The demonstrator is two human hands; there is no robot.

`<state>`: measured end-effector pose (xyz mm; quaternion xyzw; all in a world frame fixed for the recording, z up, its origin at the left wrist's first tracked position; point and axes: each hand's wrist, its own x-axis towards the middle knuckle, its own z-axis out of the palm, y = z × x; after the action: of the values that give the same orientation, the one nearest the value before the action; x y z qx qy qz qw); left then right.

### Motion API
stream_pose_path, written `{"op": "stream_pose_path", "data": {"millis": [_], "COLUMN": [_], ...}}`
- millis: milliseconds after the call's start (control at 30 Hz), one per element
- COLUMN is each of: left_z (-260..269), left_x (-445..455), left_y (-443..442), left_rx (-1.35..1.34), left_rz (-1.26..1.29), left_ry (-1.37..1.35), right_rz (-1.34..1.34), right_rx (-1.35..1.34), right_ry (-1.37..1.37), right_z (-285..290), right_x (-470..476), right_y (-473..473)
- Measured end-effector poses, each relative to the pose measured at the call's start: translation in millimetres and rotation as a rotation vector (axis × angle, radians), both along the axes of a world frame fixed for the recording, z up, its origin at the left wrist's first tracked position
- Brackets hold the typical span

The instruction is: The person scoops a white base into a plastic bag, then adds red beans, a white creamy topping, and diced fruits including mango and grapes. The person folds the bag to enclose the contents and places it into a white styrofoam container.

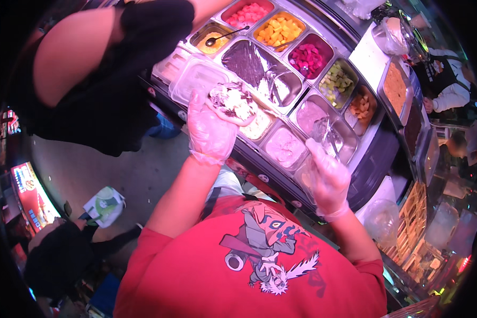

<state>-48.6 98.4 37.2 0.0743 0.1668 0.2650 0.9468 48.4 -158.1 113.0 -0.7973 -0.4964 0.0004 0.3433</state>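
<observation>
My left hand (211, 129), in a clear plastic glove, holds a round pale wrapper topped with white and dark filling (233, 102). It is above the near edge of the topping counter. My right hand (329, 175), also gloved, grips a thin flat spatula (276, 112) whose blade reaches toward the filling. Below the spatula are a container of pale cream-coloured filling (257, 126) and a container of pinkish-looking paste (285, 146). A clear plastic lid or tub (196, 77) lies just beyond my left fingers. The right fingers partly hide the spatula's handle.
Metal pans hold diced mango (280, 31), magenta fruit cubes (308, 55), green fruit cubes (336, 83) and orange pieces (361, 105). Plastic film (242, 63) covers a dark-filled pan. A black spoon (226, 35) rests in a yellow topping. A person in black (103, 79) stands close on the left.
</observation>
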Motion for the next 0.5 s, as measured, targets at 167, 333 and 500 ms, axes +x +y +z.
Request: {"op": "stream_pose_path", "data": {"millis": [167, 333, 500], "left_z": [11, 8, -1], "left_x": [-8, -17, -27], "left_y": [-27, -32, -31], "left_rx": [-0.058, -0.044, -0.162], "left_rz": [-0.182, -0.180, -0.218], "left_ry": [-0.031, 0.007, -0.148], "right_rz": [0.001, -0.309, -0.349], "right_rx": [-0.070, -0.016, -0.104], "right_ry": [0.738, 1.209, 1.508], "right_z": [6, 19, 29], "right_x": [19, 34, 43], "right_y": [8, 12, 7]}}
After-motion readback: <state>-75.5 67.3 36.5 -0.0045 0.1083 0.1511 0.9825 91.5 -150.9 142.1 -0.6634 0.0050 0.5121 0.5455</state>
